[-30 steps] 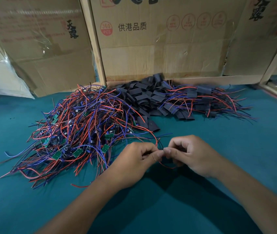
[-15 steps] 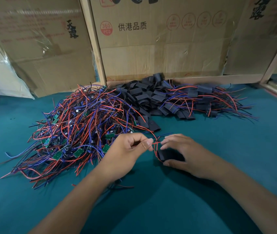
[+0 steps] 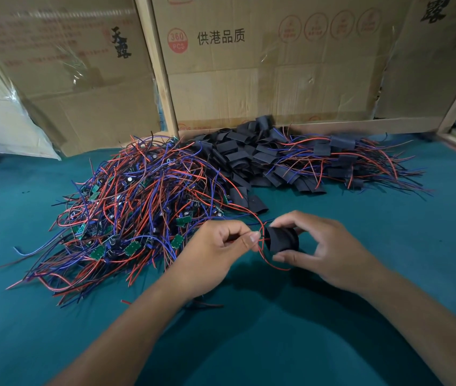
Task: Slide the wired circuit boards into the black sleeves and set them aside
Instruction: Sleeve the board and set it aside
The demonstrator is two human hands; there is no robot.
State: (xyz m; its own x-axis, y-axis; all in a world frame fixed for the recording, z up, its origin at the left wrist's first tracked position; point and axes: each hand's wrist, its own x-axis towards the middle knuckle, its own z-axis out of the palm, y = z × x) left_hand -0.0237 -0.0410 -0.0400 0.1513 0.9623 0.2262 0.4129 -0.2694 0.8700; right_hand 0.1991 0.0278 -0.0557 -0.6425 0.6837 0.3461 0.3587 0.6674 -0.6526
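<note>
On the green bench [image 3: 54,316], a tangle of wired boards [image 3: 137,207] fills the left-centre of the frame. Just right of it, the left hand [image 3: 215,252] pinches wire [image 3: 260,240] at its fingertips. The sleeve [image 3: 282,239] lies immediately right, open mouth facing that pinch, long axis running left-right, grasped between thumb and fingers of the right hand [image 3: 330,249]. Finished pieces [image 3: 346,160] lie upper right.

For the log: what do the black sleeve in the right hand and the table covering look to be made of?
Black sleeve: seemingly thin, flexible plastic or rubbery tubing, matte; it bows open between the right hand's fingertips. Table covering: looks like teal felt or similar cloth, dull and glare-free, though the weave is too fine to confirm.
</note>
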